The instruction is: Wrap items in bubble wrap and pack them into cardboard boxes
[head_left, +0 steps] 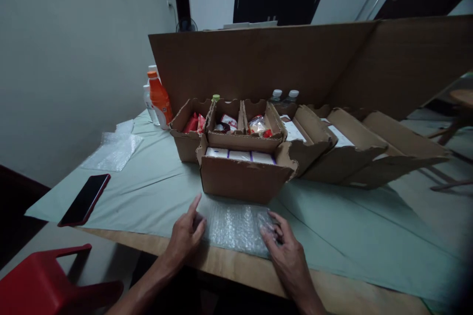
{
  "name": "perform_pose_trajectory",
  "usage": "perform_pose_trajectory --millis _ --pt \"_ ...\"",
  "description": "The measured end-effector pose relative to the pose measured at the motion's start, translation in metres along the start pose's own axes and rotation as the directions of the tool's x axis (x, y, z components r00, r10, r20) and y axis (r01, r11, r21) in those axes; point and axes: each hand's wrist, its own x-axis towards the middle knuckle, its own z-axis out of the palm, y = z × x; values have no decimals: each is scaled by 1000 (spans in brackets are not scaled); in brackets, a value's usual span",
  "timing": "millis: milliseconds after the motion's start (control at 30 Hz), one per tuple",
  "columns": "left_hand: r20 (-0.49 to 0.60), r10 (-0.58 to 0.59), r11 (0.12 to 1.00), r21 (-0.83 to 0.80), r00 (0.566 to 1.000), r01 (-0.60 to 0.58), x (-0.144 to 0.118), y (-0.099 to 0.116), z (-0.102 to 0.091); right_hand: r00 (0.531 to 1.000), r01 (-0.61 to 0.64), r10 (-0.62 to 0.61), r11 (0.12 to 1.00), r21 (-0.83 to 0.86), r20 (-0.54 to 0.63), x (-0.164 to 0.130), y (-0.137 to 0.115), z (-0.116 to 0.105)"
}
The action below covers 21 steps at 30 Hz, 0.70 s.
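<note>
A sheet of clear bubble wrap [236, 226] lies flat on the pale green cloth [155, 192] near the table's front edge. My left hand [185, 236] rests at its left edge, index finger stretched out, fingers apart. My right hand [283, 246] presses on its right edge with the fingertips on the wrap. Just beyond the wrap stands an open cardboard box [244, 177] holding white packs with purple stripes [240, 155].
Behind it stand more open cardboard boxes [229, 123] with red snack packets, then flattened boxes [369, 152] to the right. A tall cardboard sheet [295, 59] stands at the back. Orange bottle [159, 101], phone [85, 199], spare bubble wrap [113, 151] left; red stool [48, 275] below.
</note>
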Motion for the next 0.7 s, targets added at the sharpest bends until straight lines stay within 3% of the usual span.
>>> perform_pose_trajectory --millis 100,167,233,367,400,433,467,500,600,633,700 --pt "39 222 975 -10 974 -221 -7 5 -11 986 87 -89 996 21 142 -4 -10 -9" --pt "-42 411 912 18 911 -410 -10 14 -25 958 212 -213 977 28 190 -8 -26 -20" --pt "-169 558 830 113 813 -546 -8 28 -44 919 373 -372 928 18 132 -9 -49 -37" --pt "-354 756 653 352 551 -670 25 64 -84 774 607 -621 784 -130 -126 9 -108 -79" --pt "-378 776 629 395 505 -669 40 72 -91 742 621 -645 764 -175 -183 21 -122 -87" --pt "-395 775 630 420 493 -654 57 81 -97 715 628 -661 750 -208 -228 36 -135 -94" --pt "-384 771 635 419 508 -649 75 88 -101 706 626 -663 748 -221 -248 53 -145 -99" --pt "-332 755 655 401 565 -640 93 95 -104 723 615 -653 757 -220 -227 71 -153 -103" --pt "-52 602 748 387 797 -539 141 111 -109 829 551 -559 808 -208 22 129 -162 -107" --pt "63 527 764 401 848 -505 153 115 -111 853 522 -505 820 -235 132 145 -161 -107" --pt "251 407 769 425 878 -478 172 120 -114 859 488 -383 813 -316 340 170 -157 -106"
